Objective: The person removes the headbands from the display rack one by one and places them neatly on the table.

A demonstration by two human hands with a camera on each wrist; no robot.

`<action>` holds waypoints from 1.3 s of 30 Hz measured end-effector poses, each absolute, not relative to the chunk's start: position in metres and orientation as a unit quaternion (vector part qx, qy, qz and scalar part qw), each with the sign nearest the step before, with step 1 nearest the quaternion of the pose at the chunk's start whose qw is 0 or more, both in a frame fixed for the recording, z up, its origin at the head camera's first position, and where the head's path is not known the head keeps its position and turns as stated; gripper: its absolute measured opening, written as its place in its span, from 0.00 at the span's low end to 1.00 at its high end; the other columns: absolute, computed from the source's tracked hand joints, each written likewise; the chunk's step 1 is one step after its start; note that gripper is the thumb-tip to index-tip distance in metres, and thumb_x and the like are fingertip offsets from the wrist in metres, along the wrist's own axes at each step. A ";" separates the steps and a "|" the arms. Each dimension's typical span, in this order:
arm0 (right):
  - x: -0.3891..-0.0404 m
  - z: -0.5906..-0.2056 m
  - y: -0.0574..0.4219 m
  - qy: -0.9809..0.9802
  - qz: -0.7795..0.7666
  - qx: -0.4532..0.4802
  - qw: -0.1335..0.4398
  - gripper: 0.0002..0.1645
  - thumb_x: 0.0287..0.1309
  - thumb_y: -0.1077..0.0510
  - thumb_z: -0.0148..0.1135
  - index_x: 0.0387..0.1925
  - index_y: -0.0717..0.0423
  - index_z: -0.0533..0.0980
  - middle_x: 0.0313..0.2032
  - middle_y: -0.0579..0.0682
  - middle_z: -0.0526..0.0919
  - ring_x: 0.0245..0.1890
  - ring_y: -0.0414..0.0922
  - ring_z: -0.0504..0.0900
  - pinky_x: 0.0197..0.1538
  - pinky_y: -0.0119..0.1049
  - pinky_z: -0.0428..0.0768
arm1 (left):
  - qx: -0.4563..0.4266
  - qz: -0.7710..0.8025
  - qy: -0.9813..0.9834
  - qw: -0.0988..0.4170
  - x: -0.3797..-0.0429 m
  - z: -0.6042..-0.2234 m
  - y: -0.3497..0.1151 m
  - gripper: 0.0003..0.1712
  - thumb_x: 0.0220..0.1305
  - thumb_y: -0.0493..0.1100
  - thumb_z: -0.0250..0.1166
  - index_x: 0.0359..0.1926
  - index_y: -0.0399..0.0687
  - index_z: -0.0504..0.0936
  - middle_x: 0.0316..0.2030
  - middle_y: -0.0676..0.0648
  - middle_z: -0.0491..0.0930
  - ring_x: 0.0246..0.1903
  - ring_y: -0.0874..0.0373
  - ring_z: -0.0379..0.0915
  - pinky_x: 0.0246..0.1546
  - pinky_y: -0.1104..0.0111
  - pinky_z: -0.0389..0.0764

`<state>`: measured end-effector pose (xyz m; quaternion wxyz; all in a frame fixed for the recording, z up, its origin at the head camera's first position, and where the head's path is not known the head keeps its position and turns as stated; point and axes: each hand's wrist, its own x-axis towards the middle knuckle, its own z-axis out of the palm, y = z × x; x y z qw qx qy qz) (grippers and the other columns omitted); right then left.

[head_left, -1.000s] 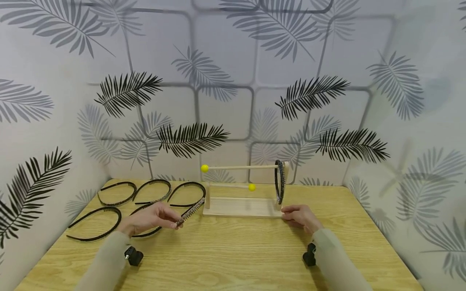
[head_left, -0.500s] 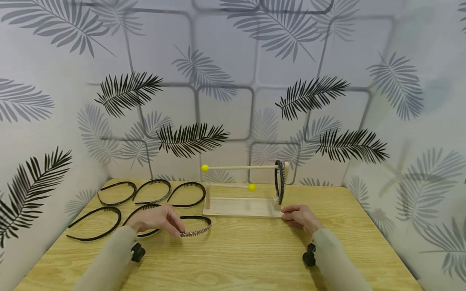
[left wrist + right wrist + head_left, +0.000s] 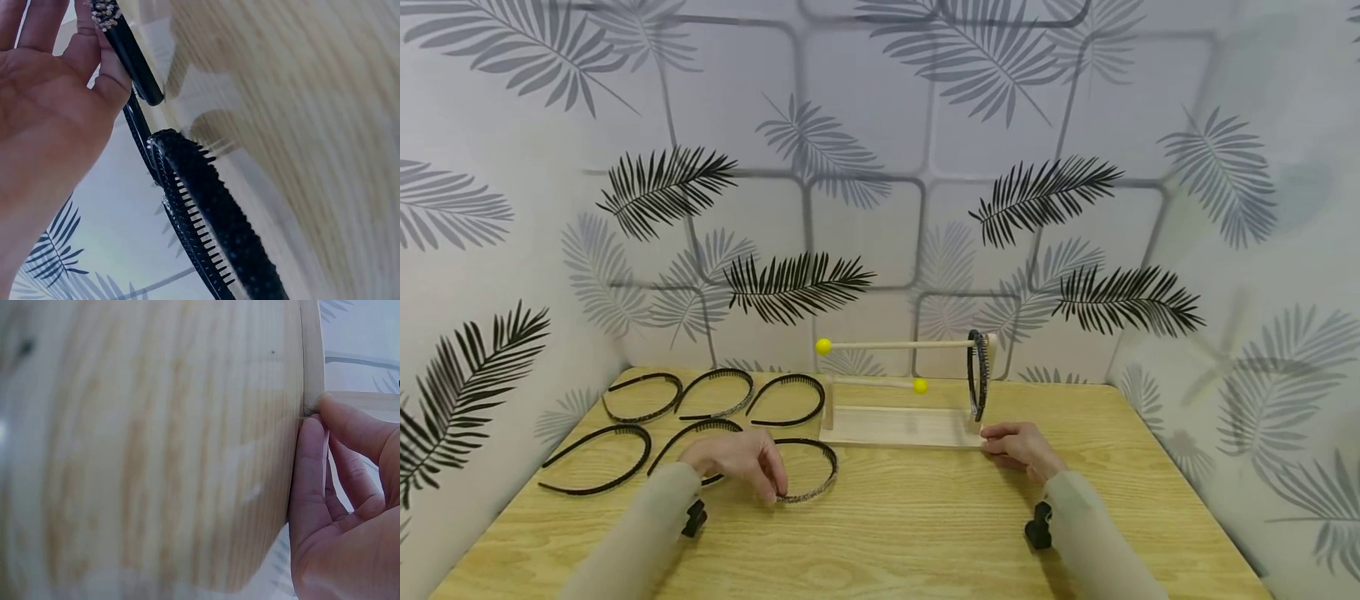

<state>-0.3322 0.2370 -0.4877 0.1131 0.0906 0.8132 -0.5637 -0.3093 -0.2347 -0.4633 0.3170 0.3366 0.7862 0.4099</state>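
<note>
My left hand point(image 3: 741, 462) pinches one end of a black toothed headband point(image 3: 826, 490) with a jewelled outer face, low over the wood table. Its dark tip point(image 3: 140, 75) pokes out past the fingers in the left wrist view. Right of it stands a wooden rack point(image 3: 895, 427) with two rods, each ending in a yellow ball. Another headband point(image 3: 980, 375) hangs at the right end of the upper rod. At the base's front right corner, my right hand point(image 3: 1021, 448) grips the wood; the right wrist view has thumb and finger on the base edge point(image 3: 312, 356).
Several black headbands lie on the table's left, among them one at the back left point(image 3: 642, 398), one at the front left point(image 3: 597, 461) and one beside the rack point(image 3: 786, 400). One headband point(image 3: 696, 429) is partly hidden by my left hand. Leaf-patterned walls point(image 3: 865, 225) enclose the table.
My left hand has moved slightly right and nearer, turning the headband from a steep tilt to lying almost flat, its curve toward the right. My right hand stays at the rack's corner.
</note>
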 end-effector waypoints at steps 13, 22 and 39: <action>-0.333 -0.487 0.236 0.812 -0.566 0.090 0.113 0.18 0.59 0.66 0.66 0.51 0.64 0.80 0.48 0.56 0.84 0.35 0.36 0.84 0.41 0.35 0.84 | 0.309 0.329 0.841 0.297 -0.303 -0.460 -0.226 0.07 0.47 0.31 0.76 0.31 0.42 0.90 0.29 0.47 0.88 0.27 0.65 0.79 0.29 0.76 0.78; -0.333 -0.487 0.236 0.812 -0.565 0.092 0.114 0.17 0.60 0.65 0.66 0.51 0.64 0.80 0.46 0.54 0.85 0.34 0.36 0.84 0.40 0.34 0.84 | 0.287 0.323 0.846 0.313 -0.301 -0.454 -0.224 0.10 0.45 0.27 0.75 0.30 0.42 0.90 0.29 0.46 0.88 0.26 0.65 0.79 0.28 0.76 0.77; -0.333 -0.488 0.236 0.815 -0.560 0.098 0.113 0.17 0.60 0.65 0.66 0.51 0.63 0.80 0.49 0.56 0.84 0.35 0.36 0.84 0.41 0.34 0.84 | 0.294 0.374 0.813 0.336 -0.311 -0.459 -0.226 0.07 0.55 0.37 0.73 0.36 0.40 0.88 0.33 0.47 0.88 0.32 0.61 0.83 0.34 0.69 0.83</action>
